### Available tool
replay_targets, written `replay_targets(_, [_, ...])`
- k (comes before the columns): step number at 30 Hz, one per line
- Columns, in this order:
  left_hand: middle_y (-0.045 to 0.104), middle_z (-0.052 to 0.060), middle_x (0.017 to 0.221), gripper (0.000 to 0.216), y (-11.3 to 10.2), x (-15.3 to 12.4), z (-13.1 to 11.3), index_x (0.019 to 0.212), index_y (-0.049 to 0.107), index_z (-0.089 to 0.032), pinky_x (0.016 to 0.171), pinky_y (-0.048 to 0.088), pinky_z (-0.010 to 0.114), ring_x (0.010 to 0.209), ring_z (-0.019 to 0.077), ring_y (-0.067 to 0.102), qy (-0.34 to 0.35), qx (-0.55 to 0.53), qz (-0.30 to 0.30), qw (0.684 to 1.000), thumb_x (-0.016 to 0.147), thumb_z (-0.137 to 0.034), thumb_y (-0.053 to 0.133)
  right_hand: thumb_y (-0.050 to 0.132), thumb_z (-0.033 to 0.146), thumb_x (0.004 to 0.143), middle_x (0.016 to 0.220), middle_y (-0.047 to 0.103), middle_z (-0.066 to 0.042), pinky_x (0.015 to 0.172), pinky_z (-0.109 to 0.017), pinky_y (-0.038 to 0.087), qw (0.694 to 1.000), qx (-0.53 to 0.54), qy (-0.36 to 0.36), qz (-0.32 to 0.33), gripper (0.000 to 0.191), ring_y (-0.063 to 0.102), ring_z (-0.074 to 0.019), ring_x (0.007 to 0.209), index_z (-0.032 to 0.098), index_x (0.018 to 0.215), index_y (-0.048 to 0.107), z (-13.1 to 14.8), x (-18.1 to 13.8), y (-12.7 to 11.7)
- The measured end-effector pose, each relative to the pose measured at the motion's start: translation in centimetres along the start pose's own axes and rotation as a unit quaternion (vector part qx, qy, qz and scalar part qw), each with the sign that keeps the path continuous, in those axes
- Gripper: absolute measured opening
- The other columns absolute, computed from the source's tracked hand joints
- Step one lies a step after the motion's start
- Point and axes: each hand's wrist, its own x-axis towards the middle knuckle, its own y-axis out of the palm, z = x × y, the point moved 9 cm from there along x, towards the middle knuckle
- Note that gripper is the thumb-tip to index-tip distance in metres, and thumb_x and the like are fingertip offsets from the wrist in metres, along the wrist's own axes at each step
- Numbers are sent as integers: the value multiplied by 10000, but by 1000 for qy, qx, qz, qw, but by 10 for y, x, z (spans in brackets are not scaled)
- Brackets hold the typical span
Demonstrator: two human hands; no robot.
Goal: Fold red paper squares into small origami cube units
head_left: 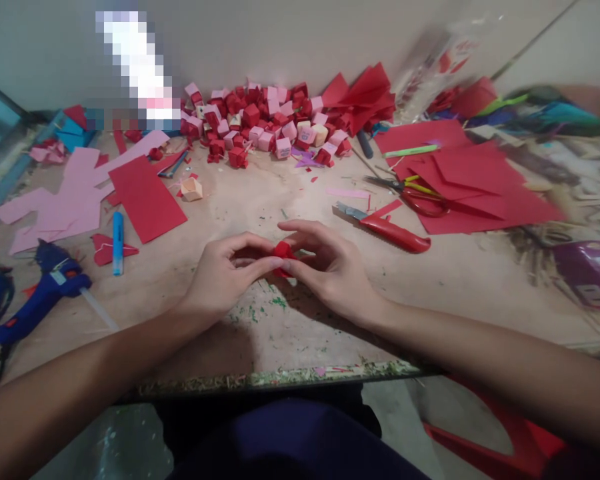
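Between my two hands, just above the wooden table, is a small red folded paper piece. My left hand pinches its left side between thumb and fingers. On the other side, my right hand has its thumb and fingers on the same piece, with the index finger raised. The fingertips cover part of the paper, so its full shape is hidden. Right of my right hand lies a red-handled utility knife. Scissors with red and yellow handles rest beyond it.
Small red and pink paper boxes are heaped along the wall. Red paper sheets lie at the right, pink paper strips at the left. A blue glue gun and a blue marker are near my left forearm.
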Motion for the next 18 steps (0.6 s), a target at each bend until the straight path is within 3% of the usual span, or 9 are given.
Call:
replay_targets(8, [813, 17, 808, 47, -2, 2, -7, 829, 813, -193, 706, 670, 270, 721, 176, 775, 26, 30, -1, 999, 788, -185, 832, 840, 189, 834, 932, 744, -9, 800, -357, 617, 999, 10, 4, -34, 351, 715, -180, 854, 260, 1167, 756, 1, 0, -6])
replay_targets(18, [818, 34, 835, 89, 2, -2, -7, 838, 797, -177, 727, 668, 277, 753, 197, 785, -8, 75, 12, 997, 817, -260, 819, 855, 191, 828, 963, 768, -29, 811, -343, 635, 999, -29, -19, -39, 315, 744, -191, 905, 223, 1130, 771, 1, -2, -7])
